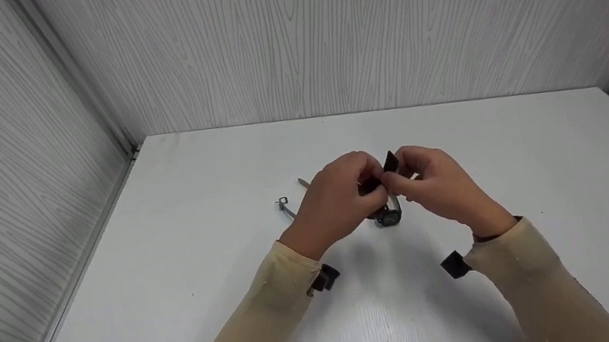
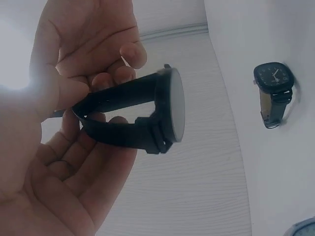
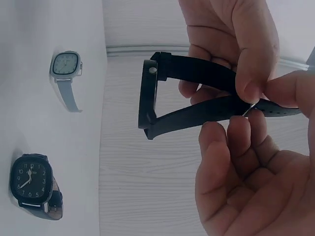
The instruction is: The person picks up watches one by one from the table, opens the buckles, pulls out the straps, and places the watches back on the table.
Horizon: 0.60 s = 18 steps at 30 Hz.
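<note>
Both hands hold a black wristwatch point(image 3: 197, 108) in the air, its two strap halves brought together into a loop. My left hand point(image 1: 344, 195) pinches the strap where the halves overlap. With thumb and fingers, my right hand point(image 1: 433, 182) grips the same strap by a small metal buckle point(image 3: 250, 109). The strap's tip point(image 1: 391, 162) sticks up between the hands in the head view. In the left wrist view the watch's round face point(image 2: 177, 105) is turned edge-on, so its dial cannot be read.
A second black watch point(image 3: 32, 179) with white numerals lies on the white table point(image 1: 207, 167) just below the hands. A watch with a grey-blue strap point(image 3: 67, 96) lies near it, mostly behind the left hand in the head view. Wood-grain panels point(image 1: 290, 34) enclose the table.
</note>
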Each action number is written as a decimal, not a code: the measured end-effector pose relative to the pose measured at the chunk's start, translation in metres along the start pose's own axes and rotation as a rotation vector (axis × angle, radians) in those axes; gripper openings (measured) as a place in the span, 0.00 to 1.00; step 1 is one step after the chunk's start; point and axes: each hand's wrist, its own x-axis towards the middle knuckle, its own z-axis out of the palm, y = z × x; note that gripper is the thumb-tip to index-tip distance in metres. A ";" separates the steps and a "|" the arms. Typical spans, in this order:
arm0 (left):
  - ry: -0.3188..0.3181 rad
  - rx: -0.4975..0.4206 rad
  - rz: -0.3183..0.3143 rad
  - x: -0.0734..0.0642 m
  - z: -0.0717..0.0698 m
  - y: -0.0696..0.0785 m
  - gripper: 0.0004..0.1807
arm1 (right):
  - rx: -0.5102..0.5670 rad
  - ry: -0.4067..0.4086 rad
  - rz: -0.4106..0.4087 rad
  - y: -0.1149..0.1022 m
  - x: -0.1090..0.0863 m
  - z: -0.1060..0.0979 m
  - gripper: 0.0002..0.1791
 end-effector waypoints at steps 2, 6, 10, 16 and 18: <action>-0.013 0.021 -0.004 0.000 0.001 0.000 0.02 | -0.044 0.017 0.008 0.000 0.000 0.001 0.09; -0.026 0.054 -0.013 0.000 0.003 0.001 0.02 | -0.089 0.035 0.029 -0.001 -0.001 0.001 0.11; -0.005 0.095 -0.001 0.000 0.005 0.002 0.02 | -0.080 0.038 0.047 -0.001 -0.001 0.001 0.12; 0.035 0.135 0.013 -0.002 0.005 0.000 0.03 | -0.059 0.033 0.041 -0.001 -0.001 0.001 0.10; 0.036 0.148 0.022 -0.001 0.006 -0.001 0.03 | -0.062 0.028 0.036 -0.001 0.000 0.001 0.07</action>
